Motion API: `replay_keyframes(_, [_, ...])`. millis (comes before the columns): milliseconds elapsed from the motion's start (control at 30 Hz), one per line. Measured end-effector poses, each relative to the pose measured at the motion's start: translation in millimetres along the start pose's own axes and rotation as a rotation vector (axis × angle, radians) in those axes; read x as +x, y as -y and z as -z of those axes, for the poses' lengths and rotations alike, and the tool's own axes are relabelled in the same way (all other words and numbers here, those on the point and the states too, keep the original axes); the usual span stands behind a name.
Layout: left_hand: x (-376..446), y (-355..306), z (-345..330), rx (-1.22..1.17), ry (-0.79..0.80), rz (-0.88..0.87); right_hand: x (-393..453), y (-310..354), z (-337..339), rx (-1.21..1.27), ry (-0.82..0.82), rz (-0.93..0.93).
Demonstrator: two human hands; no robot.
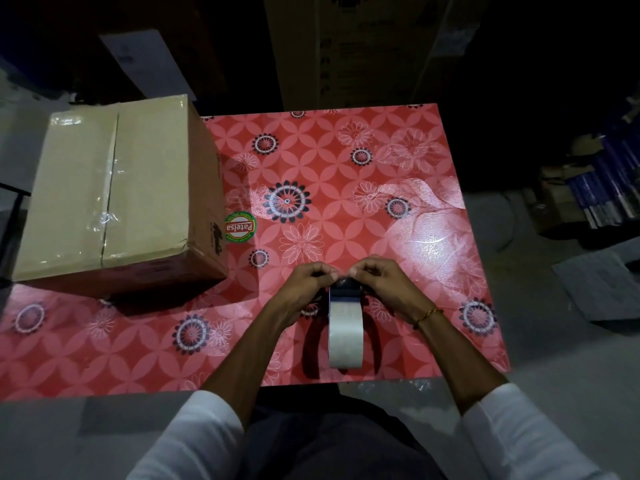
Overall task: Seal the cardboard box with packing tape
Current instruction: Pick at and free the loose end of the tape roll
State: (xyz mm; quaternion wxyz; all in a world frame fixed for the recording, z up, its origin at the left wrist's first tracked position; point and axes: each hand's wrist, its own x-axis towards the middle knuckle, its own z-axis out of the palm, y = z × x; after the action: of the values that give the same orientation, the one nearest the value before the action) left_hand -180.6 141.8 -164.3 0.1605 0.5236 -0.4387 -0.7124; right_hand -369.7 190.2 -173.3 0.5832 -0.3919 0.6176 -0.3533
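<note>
- 2 white sleeves [194, 431], rolled above the forearms, at the near edge of the view.
- Thin gold bracelet [428, 314] on the right wrist.
- Roll of clear packing tape mounted in a dark hand dispenser [345, 332], resting on the surface near its front edge, roll toward the person, dispenser head pointing away.
- Left hand [304, 289]: grip closed, fingertips pinched at the dispenser head.
- Right hand [382, 284]: grip closed likewise, fingertips pinched at the same point, touching or almost touching the left fingertips; what lies between the fingers is too small to tell.
- Red glossy patterned surface [346, 161] with dark and white flower rings.
- Round green, red and white sticker [241, 226] on the surface, just beside the box's right side.
- Brown rectangular cardboard box [114, 188], far left, well apart from the hands; top flaps closed, shiny clear tape visible along the centre seam.
</note>
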Motion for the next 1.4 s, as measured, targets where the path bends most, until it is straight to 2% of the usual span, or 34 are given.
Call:
replay_keyframes(133, [-2.3, -1.8, -3.4, -0.005, -0.004, -0.017, 2.7, 0.2, -4.6, -0.054, -0.019, 0.026])
replay_keyframes(267, [-3.1, -1.9, -7.3, 0.108, -0.034, -0.110, 2.8, 0.0, -7.3, -0.118, -0.052, 0.059])
replay_keyframes(633, [-1.3, -1.8, -14.0, 0.163, -0.120, -0.126, -1.2, -1.4, -4.6, 0.055, -0.078, -0.020])
replay_keyframes(900, [-1.5, -2.7, -13.1, 0.126, -0.093, -0.073, -1.1, 2.9, -4.7, 0.089, -0.075, -0.104])
replay_keyframes(1067, [-2.8, -11.8, -15.1, 0.148, -0.041, -0.119, -2.5, 5.4, -5.5, 0.095, -0.073, -0.082])
replay_keyframes(1233, [0.0, -8.9, -18.0, 0.178, -0.090, -0.112, -8.3, 7.8, -7.3, 0.144, -0.085, -0.065])
replay_keyframes(1400, [-2.1, -6.7, -15.6, 0.124, -0.085, -0.086, -19.1, 1.4, -0.8, 0.245, -0.076, -0.134])
